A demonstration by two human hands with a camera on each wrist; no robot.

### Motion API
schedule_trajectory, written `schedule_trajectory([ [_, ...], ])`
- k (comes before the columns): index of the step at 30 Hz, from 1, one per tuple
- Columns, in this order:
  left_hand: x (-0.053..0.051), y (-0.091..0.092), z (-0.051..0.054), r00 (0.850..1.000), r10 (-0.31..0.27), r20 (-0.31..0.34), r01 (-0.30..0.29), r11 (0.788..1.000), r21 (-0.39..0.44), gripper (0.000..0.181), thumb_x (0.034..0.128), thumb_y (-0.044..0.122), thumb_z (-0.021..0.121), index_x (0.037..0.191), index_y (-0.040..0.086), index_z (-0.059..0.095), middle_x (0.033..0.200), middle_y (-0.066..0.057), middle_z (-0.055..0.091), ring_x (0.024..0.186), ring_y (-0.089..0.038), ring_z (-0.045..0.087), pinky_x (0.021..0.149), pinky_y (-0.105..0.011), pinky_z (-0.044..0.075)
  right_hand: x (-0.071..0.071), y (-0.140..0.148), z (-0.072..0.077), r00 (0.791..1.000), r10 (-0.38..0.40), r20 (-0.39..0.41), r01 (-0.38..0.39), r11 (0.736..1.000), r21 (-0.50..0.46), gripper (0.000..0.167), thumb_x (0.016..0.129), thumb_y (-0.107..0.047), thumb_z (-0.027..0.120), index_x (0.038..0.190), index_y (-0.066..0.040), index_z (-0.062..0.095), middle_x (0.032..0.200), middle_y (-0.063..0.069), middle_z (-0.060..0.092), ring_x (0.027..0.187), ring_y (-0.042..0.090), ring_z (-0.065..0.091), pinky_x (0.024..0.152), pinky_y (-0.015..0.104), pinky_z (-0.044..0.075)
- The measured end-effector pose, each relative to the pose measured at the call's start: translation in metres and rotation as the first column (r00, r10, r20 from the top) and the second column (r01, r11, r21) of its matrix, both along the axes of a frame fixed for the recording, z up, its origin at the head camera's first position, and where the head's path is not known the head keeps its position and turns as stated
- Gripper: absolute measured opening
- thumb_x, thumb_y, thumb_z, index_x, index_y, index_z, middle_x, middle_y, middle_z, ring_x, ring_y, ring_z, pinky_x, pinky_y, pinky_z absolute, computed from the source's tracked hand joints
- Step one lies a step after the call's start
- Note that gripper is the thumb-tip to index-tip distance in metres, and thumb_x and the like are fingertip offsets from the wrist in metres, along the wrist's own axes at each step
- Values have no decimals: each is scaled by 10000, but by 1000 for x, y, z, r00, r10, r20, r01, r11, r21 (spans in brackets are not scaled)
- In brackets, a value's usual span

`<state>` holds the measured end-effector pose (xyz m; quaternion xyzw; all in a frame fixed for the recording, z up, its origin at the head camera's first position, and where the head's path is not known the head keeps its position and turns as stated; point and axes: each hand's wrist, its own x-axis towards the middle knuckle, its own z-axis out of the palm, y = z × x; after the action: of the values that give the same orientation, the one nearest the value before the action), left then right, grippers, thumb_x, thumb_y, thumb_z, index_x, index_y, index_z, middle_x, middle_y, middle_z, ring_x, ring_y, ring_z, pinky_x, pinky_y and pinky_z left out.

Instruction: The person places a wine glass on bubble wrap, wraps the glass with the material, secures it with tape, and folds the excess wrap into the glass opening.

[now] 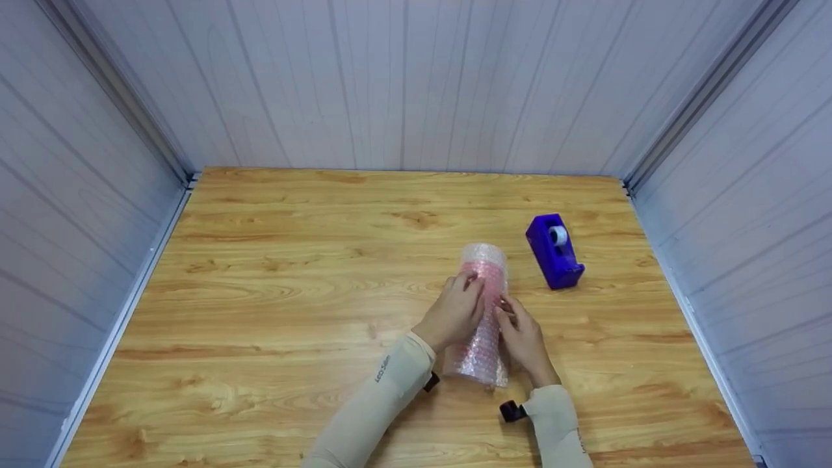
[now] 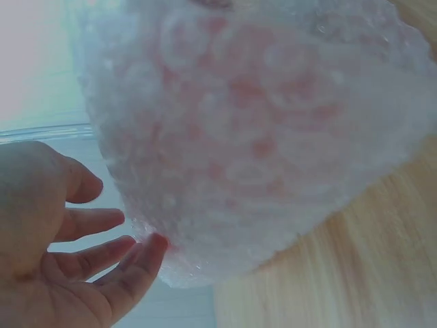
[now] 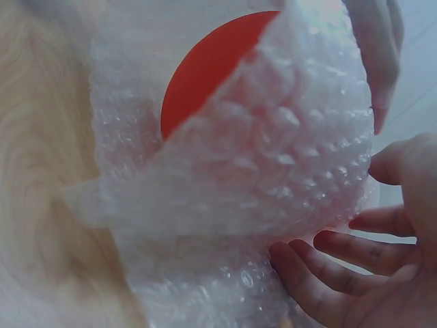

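Observation:
A red cylindrical object lies inside a roll of clear bubble wrap [image 1: 478, 361] on the wooden table. Its round red end [image 3: 205, 75] shows through the open end of the wrap in the right wrist view. My left hand [image 1: 459, 311] rests on the upper left side of the roll, its fingers bent gently over the top. The right hand [image 1: 524, 338] touches the roll's right side with its fingertips. In the right wrist view its thumb and fingers are spread apart against the wrap. A loose flap of wrap [image 3: 89, 201] sticks out near the red end.
A blue tape dispenser [image 1: 552, 260] with a roll of tape [image 1: 558, 235] stands to the right of the bubble wrap. Pale panel walls [image 1: 403, 84] enclose the wooden table [image 1: 279, 312] at the back and both sides.

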<state>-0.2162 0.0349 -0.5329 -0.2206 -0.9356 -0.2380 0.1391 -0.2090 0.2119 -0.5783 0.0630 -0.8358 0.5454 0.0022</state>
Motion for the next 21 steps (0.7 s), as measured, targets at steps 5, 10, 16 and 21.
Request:
schedule_trajectory([
  [5,0,-3,-3,1000,-4,-3,4,1000,-20,319,1024,166,535,1289,11,625,1306,-176,568,1056,-328,583,929,-380,510,0,0,1,999,2,35,-2,1000,6,442,1035,-191,569,1426,8,515,1289,231,606,1124,377,614,880,501,537],
  [10,-1,-4,-4,998,-14,-57,9,995,-99,329,1013,211,566,1288,46,639,1307,-145,580,1106,-297,576,952,-380,483,-2,1,-2,1000,4,16,-4,1000,9,440,1035,-176,565,1417,37,513,1268,255,612,1111,387,622,902,499,529],
  [16,-1,0,-4,998,-15,-55,7,988,-151,328,1006,235,567,1283,73,636,1314,-128,566,1133,-293,583,994,-412,461,-2,2,-2,1000,-8,16,7,999,37,435,1038,-162,554,1408,63,513,1282,260,608,1123,389,613,986,506,475],
  [21,2,5,0,1000,-2,14,4,991,-136,339,1031,261,524,1309,91,619,1349,-128,528,1054,-347,606,894,-436,534,-1,5,-2,1000,-18,11,17,998,65,435,1046,-165,538,1411,70,507,1340,254,580,1205,399,566,1051,512,419],
])
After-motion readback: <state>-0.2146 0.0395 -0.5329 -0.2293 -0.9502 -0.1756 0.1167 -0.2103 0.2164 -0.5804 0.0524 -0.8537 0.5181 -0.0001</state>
